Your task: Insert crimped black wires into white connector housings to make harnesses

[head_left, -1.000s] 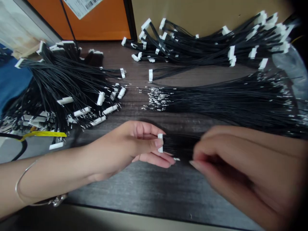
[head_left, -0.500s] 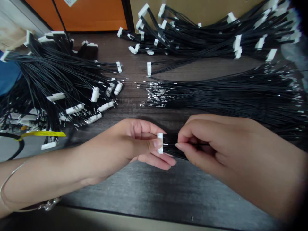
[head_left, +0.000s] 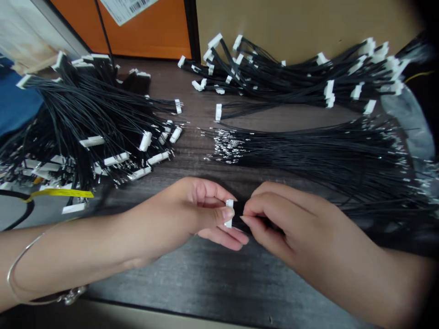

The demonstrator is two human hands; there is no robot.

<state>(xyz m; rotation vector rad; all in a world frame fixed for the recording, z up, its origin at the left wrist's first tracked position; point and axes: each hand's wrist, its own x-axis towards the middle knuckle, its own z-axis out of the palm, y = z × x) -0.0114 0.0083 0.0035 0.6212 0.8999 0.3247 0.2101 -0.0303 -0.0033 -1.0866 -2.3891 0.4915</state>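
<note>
My left hand (head_left: 206,212) pinches a small white connector housing (head_left: 229,221) between thumb and fingers, over the front of the table. Black wires (head_left: 238,209) run from the housing's right side toward my right hand. Close by on the right, my right hand (head_left: 274,219) is closed, thumb and forefinger pressed together on a thin black wire. Its fingertips sit a short gap from the housing. The wire's tip is hidden, so I cannot tell whether it is inside the housing.
Behind my hands lies a bundle of loose black wires (head_left: 291,146) with metal terminals. Finished-looking harnesses (head_left: 274,77) with white connectors lie at the back. To the left is a heap of wired connectors (head_left: 89,100) beside a yellow tag (head_left: 68,193). Orange (head_left: 151,36) and brown boxes (head_left: 302,27) stand behind.
My right hand has moved left, closer to the connector housing. The metal wire tip that showed between the hands no longer shows. The whole view has shifted slightly.
</note>
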